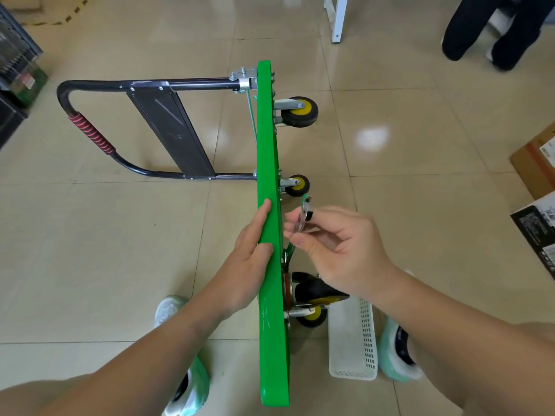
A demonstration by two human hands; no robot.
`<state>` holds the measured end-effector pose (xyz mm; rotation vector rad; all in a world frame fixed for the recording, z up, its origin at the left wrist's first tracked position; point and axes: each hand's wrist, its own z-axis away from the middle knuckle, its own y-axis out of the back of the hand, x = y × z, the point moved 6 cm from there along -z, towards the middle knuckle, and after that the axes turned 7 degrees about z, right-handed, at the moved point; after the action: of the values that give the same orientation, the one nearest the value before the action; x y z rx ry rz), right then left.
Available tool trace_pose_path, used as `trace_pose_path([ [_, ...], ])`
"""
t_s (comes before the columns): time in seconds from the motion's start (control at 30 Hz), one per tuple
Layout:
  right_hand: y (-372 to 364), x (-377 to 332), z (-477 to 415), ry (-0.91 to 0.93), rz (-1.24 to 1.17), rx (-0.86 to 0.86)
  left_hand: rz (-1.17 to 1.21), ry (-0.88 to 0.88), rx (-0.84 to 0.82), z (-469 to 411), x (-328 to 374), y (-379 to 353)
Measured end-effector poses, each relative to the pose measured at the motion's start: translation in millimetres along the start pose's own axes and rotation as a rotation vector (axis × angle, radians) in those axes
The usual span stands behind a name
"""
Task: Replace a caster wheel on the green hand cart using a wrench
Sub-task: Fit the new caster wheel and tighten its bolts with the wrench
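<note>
Standing edgewise: green cart [268, 145], yellow-hubbed casters [300, 111]; right hand [339, 244] pinching wrench [304, 213].

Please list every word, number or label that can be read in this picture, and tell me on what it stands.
No text can be read here.
White label on the cardboard box: too blurred.
White print on the black box: too small.
Red and white sticker on the dark crate: blurred.
</note>
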<state>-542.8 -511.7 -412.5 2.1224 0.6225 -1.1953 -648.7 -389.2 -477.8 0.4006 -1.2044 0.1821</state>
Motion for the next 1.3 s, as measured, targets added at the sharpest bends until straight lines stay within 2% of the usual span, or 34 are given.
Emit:
trace_pose_path([
  [0.3, -10.1, -1.5, -1.2, 0.089, 0.089, -0.056, -0.033, -0.009, 0.004, -2.8, -4.4, 2.9],
  [0.47, -12.7, -9.2, 4.6, 0.259, 0.223, -0.091, -0.041, -0.010, 0.001, -1.0, -2.7, 4.3],
  [0.57, -13.8, -7.1, 10.8, 0.270, 0.247, -0.063, -0.048, -0.009, -0.004, -0.5, -1.6, 4.3],
  [0.8, -13.8, 11.2, -3.9, -0.048, 0.016, -0.004, -0.024, -0.005, -0.016, 0.2, 1.3, 2.5],
  [0.93, -17.1, 35.4, -23.8, -0.395, -0.149, -0.006, 0.003, 0.010, -0.023, 0.6, 1.8, 2.1],
  [1.2, -25.4, 105.2, -39.3, -0.946, -0.181, -0.048, -0.023, 0.020, -0.052, -2.5, -4.8, 3.9],
  [1.3, -30.6, 123.8, -29.1, -1.194, -0.290, -0.033, -0.028, 0.017, -0.065, -3.8, -5.4, 4.0],
])
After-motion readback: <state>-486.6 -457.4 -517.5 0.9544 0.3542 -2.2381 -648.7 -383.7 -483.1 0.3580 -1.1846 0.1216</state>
